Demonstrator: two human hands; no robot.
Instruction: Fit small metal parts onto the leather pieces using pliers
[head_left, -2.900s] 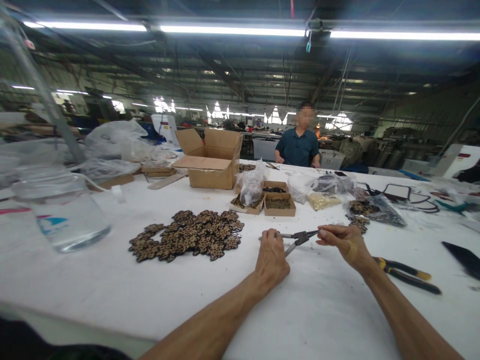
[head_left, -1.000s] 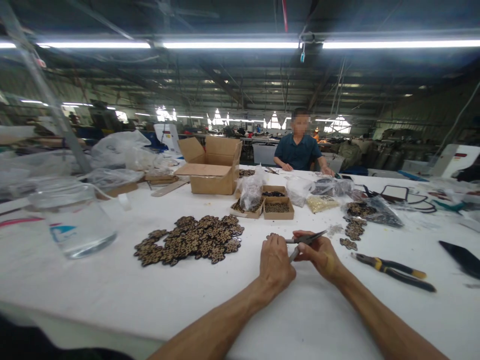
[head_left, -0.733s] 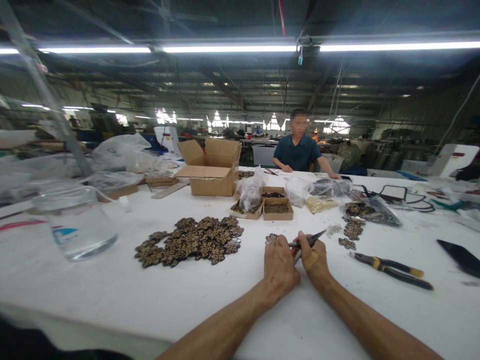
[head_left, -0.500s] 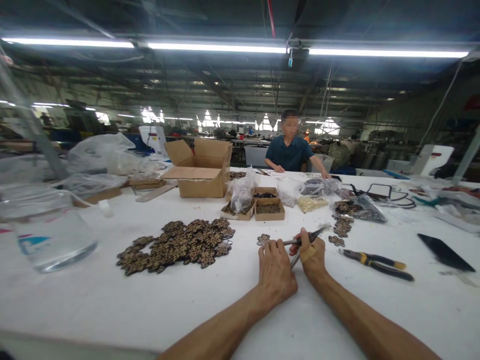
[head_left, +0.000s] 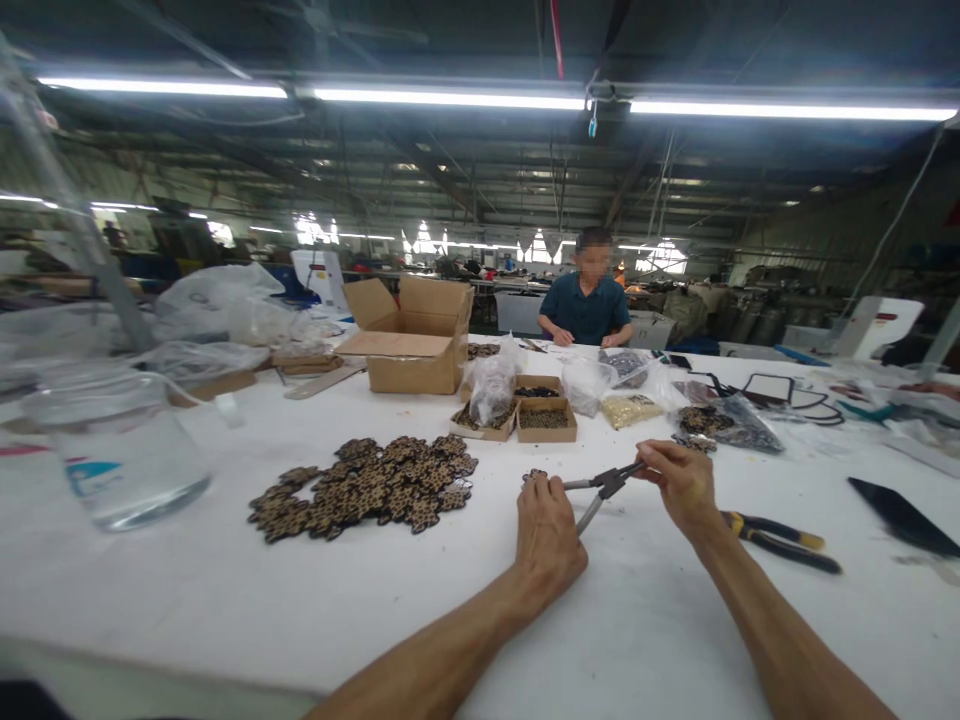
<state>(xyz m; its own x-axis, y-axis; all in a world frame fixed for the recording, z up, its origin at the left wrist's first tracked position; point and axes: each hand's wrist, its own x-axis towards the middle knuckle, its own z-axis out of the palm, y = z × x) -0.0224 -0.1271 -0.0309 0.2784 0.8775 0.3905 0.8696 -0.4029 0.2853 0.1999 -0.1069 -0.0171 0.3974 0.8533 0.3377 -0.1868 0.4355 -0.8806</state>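
My left hand [head_left: 549, 535] is closed round a handle of grey pliers [head_left: 611, 484], whose handles are spread apart and whose jaws point right. At the jaw tips, my right hand [head_left: 681, 487] has thumb and fingers pinched together; whatever they hold there is too small to make out. Just beyond my left knuckles lies one patterned flower-shaped piece [head_left: 534, 474], partly covered by the hand. A heap of similar tan-and-black pieces [head_left: 382, 485] spreads over the white table [head_left: 420, 620] to the left. Behind my right wrist rest yellow-and-black pliers [head_left: 784, 538], their head hidden.
Small boxes of metal bits [head_left: 547, 434] stand ahead, near an open carton [head_left: 416, 375]. Left is a clear water jug [head_left: 142, 490]. Plastic bags [head_left: 739, 425] and a dark flat slab [head_left: 904, 515] lie right. A person [head_left: 586, 300] sits across the table.
My right hand has moved from the pliers' middle to their jaw tips, off to the right. The pliers' handles show more. The person opposite has drawn an arm in.
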